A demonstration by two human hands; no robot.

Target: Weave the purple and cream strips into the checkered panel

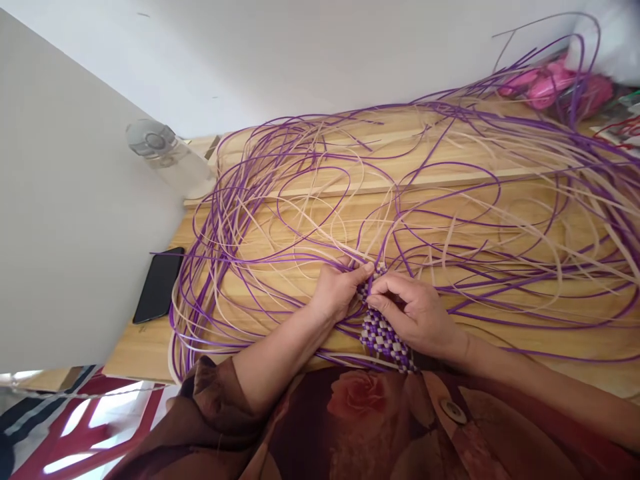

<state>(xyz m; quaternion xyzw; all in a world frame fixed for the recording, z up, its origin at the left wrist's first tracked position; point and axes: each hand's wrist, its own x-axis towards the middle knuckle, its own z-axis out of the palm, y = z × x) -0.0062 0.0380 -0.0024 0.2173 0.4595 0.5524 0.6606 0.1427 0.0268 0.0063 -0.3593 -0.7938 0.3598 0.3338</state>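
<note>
A woven piece [383,333] in purple and cream checks lies at the table's near edge, close to my body. My left hand [340,287] pinches its upper left part, thumb on top where the strands come out. Over its right side, my right hand [415,310] has thumb and forefinger closed together at a purple strand beside the weave. The fingertips of both hands nearly meet. Long purple strands [235,180] and cream strands fan out from the piece to the left, right and back. The underside of the weave is hidden.
A black phone [159,285] lies at the table's left edge. Behind it a clear bottle [173,157] leans by the wall. Pink bundles [555,83] sit at the back right. Loose strands spread over most of the wooden table [135,350].
</note>
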